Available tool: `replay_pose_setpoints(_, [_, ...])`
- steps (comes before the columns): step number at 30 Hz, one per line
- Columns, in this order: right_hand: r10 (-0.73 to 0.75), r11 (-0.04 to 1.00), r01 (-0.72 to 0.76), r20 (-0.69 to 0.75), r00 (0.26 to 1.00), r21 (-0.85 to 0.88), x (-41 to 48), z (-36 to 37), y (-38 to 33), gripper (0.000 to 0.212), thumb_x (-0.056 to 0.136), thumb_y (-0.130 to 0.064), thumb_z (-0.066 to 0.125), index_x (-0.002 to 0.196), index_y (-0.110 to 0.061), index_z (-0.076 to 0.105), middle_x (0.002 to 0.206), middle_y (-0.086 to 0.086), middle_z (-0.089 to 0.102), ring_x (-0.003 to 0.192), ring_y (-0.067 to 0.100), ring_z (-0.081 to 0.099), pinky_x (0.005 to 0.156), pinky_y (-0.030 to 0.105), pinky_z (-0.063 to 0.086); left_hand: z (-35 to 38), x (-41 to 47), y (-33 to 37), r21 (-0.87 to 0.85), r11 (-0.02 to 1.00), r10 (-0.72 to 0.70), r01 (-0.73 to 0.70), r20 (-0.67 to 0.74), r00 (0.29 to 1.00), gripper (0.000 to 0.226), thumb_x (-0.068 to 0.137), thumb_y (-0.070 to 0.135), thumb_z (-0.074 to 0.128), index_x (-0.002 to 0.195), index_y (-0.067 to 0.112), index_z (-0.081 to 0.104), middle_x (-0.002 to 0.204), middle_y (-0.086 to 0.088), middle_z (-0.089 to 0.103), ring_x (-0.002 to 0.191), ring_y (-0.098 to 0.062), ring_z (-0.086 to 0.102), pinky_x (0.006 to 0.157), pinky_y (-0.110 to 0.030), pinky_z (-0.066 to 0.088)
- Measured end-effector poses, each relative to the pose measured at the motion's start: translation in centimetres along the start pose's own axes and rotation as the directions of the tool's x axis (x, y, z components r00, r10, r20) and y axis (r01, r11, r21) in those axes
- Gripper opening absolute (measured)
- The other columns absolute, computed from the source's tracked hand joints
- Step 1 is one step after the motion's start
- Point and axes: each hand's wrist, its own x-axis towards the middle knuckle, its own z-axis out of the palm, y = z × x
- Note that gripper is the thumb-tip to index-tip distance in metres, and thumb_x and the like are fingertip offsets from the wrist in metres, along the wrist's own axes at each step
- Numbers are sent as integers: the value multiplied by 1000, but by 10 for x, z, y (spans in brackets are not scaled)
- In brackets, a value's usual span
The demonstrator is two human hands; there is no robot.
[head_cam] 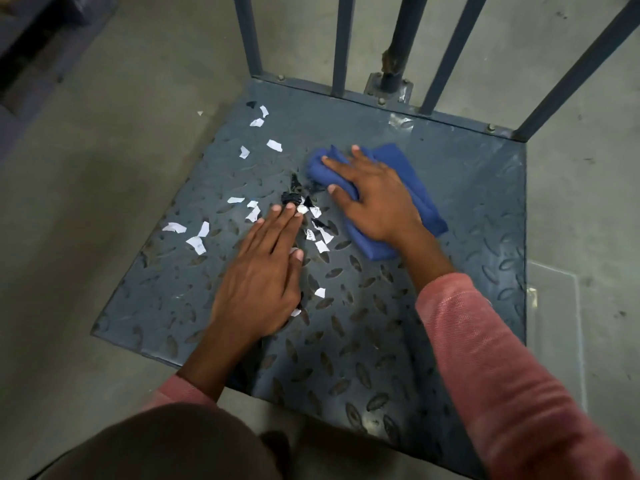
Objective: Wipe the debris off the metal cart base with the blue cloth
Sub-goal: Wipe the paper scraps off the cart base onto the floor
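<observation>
Pressing down on the blue cloth [398, 161], the right hand [374, 199] lies flat with its fingers spread and fairly straight; it holds the cloth against the plate and is not closed around it. The thumb rests on the cloth's bunched left end. The cloth is folded and lies on the metal cart base [467, 209], in the far half and a little right of the middle, with its long side slanting toward the right edge.

The left hand [263, 275] rests palm down on the base near the middle, open, with its fingers straight and close together. It holds nothing. Its fingertips touch a small cluster of black scraps [289, 197] and white bits just left of the cloth.

White paper scraps [175, 227] lie scattered over the left half of the base, from the far left corner down toward the left edge. A few more lie between the two hands and beside the left thumb. One small scrap [200, 113] lies on the concrete floor [121, 133], just off the far left corner.

The base is grey tread plate with raised oval marks. Upright grey bars [341, 43] and a round post [401, 39] rise along its far edge, fixed with bolts. Pink sleeves [502, 358] cover both forearms.
</observation>
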Motion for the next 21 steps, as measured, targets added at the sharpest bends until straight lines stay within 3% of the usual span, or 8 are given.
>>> replay_pose_setpoints(3, [106, 993, -102, -81, 991, 52, -6, 2, -1, 52, 97, -39, 45, 150, -38, 46, 158, 1, 45, 153, 19, 27, 121, 49, 27, 0, 1, 1, 5, 1000, -4, 4, -2, 1000, 58, 108, 30, 29, 162, 8, 33, 171, -4, 29, 161, -16, 17, 132, -39, 16])
replay_pose_setpoints(8, [27, 999, -27, -46, 999, 19, -28, 8, -16, 51, 101, -35, 48, 152, -37, 43, 160, -2, 41, 154, 18, 23, 122, 45, 22, 0, -1, -1, 8, 1000, -1, 1, 5, 1000, 57, 109, 28, 30, 162, 8, 33, 171, -6, 29, 161, -18, 18, 131, -43, 19])
replay_pose_setpoints(16, [56, 998, -56, -53, 997, -1, -48, 9, -24, 52, 102, -37, 46, 154, -39, 39, 162, -5, 37, 155, 15, 19, 124, 41, 17, -6, 1, 4, 103, 995, 3, -7, 45, 999, 61, 106, 29, 24, 166, 17, 24, 172, -6, 27, 159, -23, 22, 130, -44, 19])
replay_pose_setpoints(21, [50, 999, -50, -41, 998, -6, -53, 7, -25, 52, 102, -38, 44, 154, -37, 40, 161, -4, 39, 155, 17, 21, 124, 44, 19, -6, 7, 6, 152, 988, -9, -1, 67, 998, 65, 100, 33, 27, 163, 19, 35, 166, -10, 36, 151, -30, 36, 125, -48, 27])
